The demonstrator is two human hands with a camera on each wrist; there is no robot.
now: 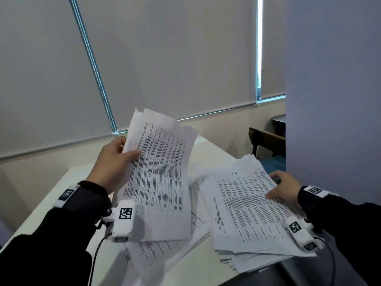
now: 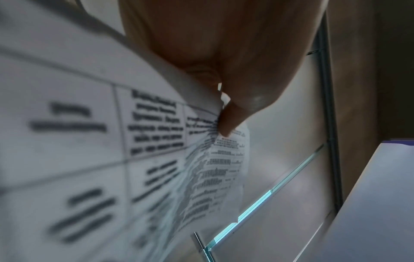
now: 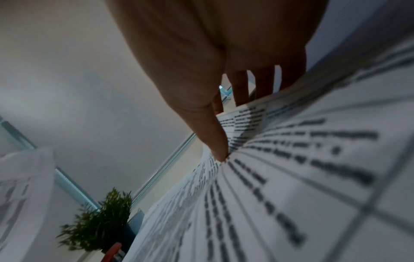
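Note:
My left hand (image 1: 115, 159) holds a sheaf of printed sheets (image 1: 158, 176) raised and tilted above the white table (image 1: 68, 188), thumb on the printed face and fingers behind; the left wrist view shows the thumb (image 2: 230, 122) pressing into the left sheaf (image 2: 112, 141). My right hand (image 1: 284, 186) grips a thicker stack of printed sheets (image 1: 251, 209) by its right edge, thumb on top and fingers underneath. The right wrist view shows that thumb (image 3: 215, 141) on the curved stack (image 3: 291, 177). More loose printed sheets (image 1: 165, 254) lie spread on the table below both bundles.
Closed roller blinds (image 1: 165, 58) cover the windows behind the table. A pale partition (image 1: 334, 89) stands close on the right. A dark chair (image 1: 266, 141) sits behind it. A green potted plant (image 3: 100, 225) and something red (image 3: 113, 251) show low in the right wrist view.

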